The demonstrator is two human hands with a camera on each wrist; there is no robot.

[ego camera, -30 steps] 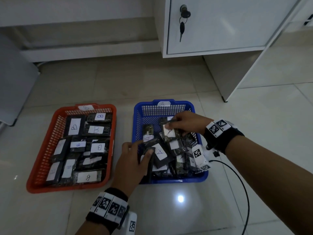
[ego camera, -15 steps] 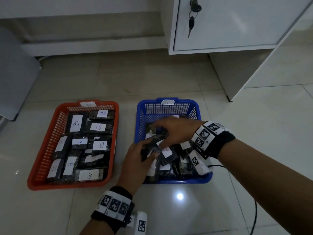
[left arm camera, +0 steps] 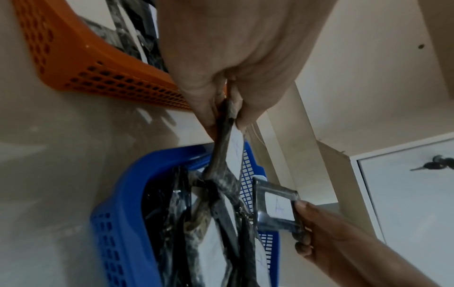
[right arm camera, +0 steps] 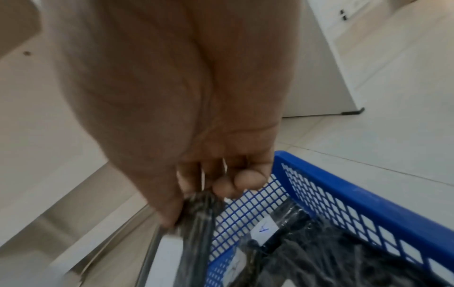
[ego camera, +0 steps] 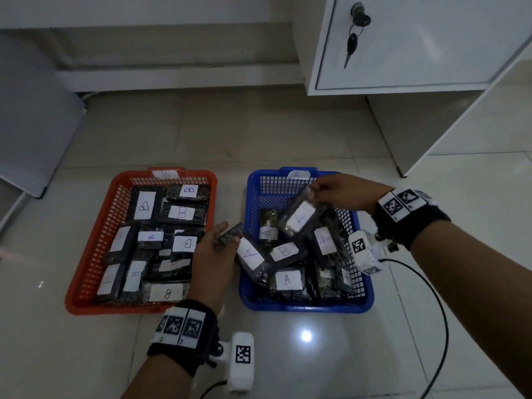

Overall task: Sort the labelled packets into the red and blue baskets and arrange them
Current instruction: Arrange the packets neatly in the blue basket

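Observation:
The red basket (ego camera: 86,263) on the left holds several dark packets labelled B. To its right, the blue basket (ego camera: 365,295) holds dark packets labelled A, with one B packet (ego camera: 283,251) among them. My left hand (ego camera: 214,254) pinches the end of a packet labelled A (ego camera: 250,254) at the blue basket's left rim; the left wrist view shows that packet (left arm camera: 224,139) hanging from my thumb and fingers. My right hand (ego camera: 339,191) pinches the top of another A packet (ego camera: 300,217), lifted above the far part of the blue basket (right arm camera: 343,194).
Both baskets sit on a pale tiled floor. A white cabinet (ego camera: 403,41) with a key (ego camera: 352,41) in its lock stands behind the blue basket. A grey panel (ego camera: 28,116) leans at the left. A black cable (ego camera: 443,321) runs from my right wrist.
My right hand has raised an A packet out of the blue basket's pile. My left hand has drawn another A packet toward that basket's left rim.

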